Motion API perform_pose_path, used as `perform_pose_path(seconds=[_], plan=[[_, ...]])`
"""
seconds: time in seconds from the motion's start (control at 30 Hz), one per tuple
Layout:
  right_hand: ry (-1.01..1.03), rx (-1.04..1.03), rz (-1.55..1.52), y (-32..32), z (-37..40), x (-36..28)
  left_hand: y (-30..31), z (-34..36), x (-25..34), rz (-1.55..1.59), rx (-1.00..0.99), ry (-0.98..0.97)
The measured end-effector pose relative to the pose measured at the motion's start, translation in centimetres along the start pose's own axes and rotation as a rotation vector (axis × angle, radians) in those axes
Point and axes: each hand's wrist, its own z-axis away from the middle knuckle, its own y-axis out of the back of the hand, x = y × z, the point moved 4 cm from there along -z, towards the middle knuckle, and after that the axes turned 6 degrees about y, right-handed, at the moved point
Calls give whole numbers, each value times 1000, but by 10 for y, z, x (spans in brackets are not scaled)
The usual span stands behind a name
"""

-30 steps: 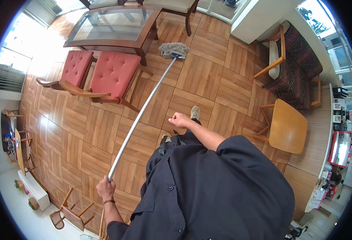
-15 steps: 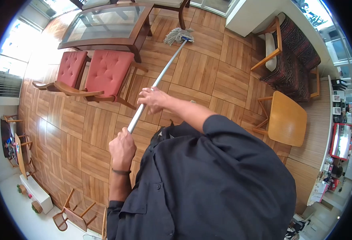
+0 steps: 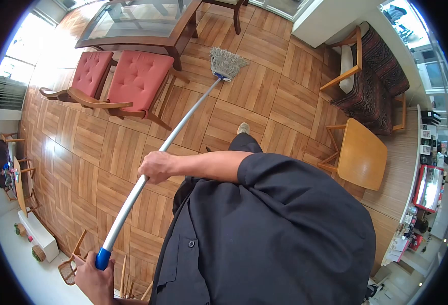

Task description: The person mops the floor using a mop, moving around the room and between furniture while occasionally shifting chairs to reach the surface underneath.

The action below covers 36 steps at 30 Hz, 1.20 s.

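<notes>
A mop has a pale metal handle (image 3: 188,116) running diagonally across the view. Its grey string head (image 3: 227,62) lies on the wooden floor, with the strings spread away from the blue and white joint. My right hand (image 3: 157,166) is wrapped round the middle part of the handle. At the lower left, my left hand (image 3: 94,277) is closed round the handle's blue end grip (image 3: 102,258), palm partly hidden. One light shoe (image 3: 243,128) shows on the floor in front of my dark clothing.
A glass-topped wooden table (image 3: 175,38) and red-cushioned chairs (image 3: 140,81) stand at the upper left. On the right are a patterned armchair (image 3: 374,86), a wooden stool (image 3: 361,155) and a cluttered shelf (image 3: 404,229). Another chair (image 3: 71,267) is at the lower left.
The mop head has moved down and left, nearer to me, and its strings now trail behind. Both hands have moved down and left with the handle, farther apart. The shoe has come into view.
</notes>
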Motion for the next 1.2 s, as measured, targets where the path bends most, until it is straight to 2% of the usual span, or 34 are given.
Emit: perform_pose_path(seconds=[0.13, 0.2, 0.3, 0.33, 0.4, 0.43, 0.5, 0.6, 0.67, 0.73, 0.83, 0.9, 0.97, 1.1, 1.13, 1.2], plan=[[-57, 127, -1, 34, 26, 60, 5, -15, 68, 106, 264, -118], [-81, 137, 62, 60, 50, 101, 13, -30, 117, 184, 273, -197], [-243, 35, 149, 111, 100, 190, 23, -59, 223, 319, 279, -298], [-325, 1, 215, 120, 122, 239, 26, -70, 265, 353, 276, -346], [-463, -47, 346, 174, 167, 308, 29, -94, 356, 440, 326, -420], [-548, -83, 421, 196, 191, 342, 33, -107, 401, 509, 322, -467], [-820, 4, 603, 245, 236, 363, 34, -136, 490, 543, 258, -526], [-948, 165, 529, 284, 275, 401, -1, -164, 609, 555, 34, -571], [-895, 53, 450, 308, 288, 414, 9, -155, 652, 601, -32, -649], [-878, -84, 360, 320, 303, 422, 40, -138, 659, 639, -63, -708], [-692, -47, 482, 320, 309, 423, 60, -138, 645, 671, -19, -748], [-668, 59, 435, 321, 296, 411, 70, -132, 612, 692, 14, -781], [-648, 183, 397, 317, 280, 387, 79, -118, 560, 697, 29, -771], [-426, 233, 474, 268, 244, 334, 59, -88, 428, 739, 94, -702], [-383, 219, 482, 253, 229, 310, 52, -78, 392, 731, 164, -726], [-262, 267, 409, 214, 192, 252, 53, -58, 327, 713, 50, -688]])
